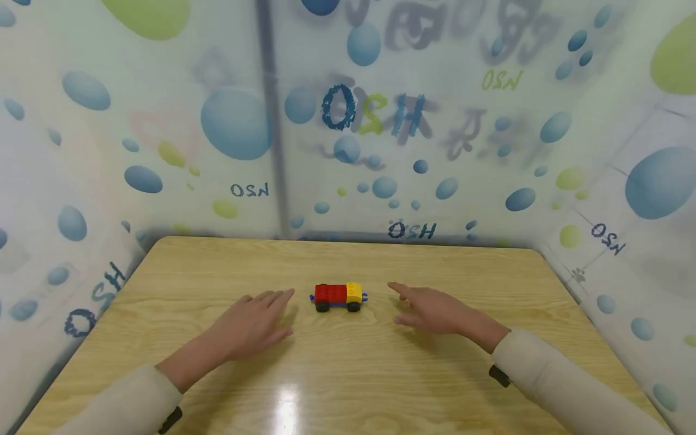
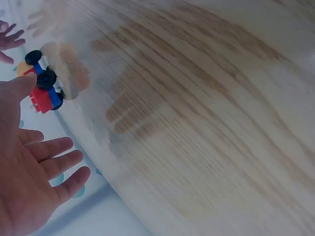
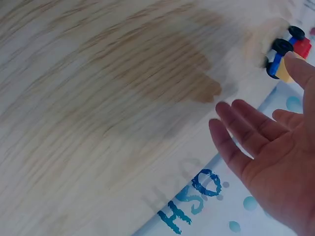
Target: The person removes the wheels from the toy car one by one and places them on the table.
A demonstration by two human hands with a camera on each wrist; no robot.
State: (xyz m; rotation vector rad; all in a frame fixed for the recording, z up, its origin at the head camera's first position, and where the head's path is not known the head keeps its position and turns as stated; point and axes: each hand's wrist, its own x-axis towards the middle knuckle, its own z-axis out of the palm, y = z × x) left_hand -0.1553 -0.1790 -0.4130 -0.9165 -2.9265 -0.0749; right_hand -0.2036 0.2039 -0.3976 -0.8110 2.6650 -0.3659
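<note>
A small toy car (image 1: 338,295) built of red and yellow bricks stands on its black wheels mid-table, its yellow end to the right. Blue pieces stick out at both ends, and a blue base shows in the left wrist view of the car (image 2: 43,83). To the left of it, my left hand (image 1: 252,323) hovers palm down, fingers spread and apart from the car. My right hand (image 1: 435,309) hangs on the other side, fingers loosely extended and holding nothing. The right wrist view shows the right hand's fingers (image 3: 246,130) relaxed, with the thumb overlapping the car.
The glossy wooden table (image 1: 337,374) reflects both hands and the car. Behind it rises a pale wall covering (image 1: 462,169) printed with blue and green drops and mirrored lettering, which continues along both sides. Dark wrist bands (image 1: 499,376) show under the sleeves.
</note>
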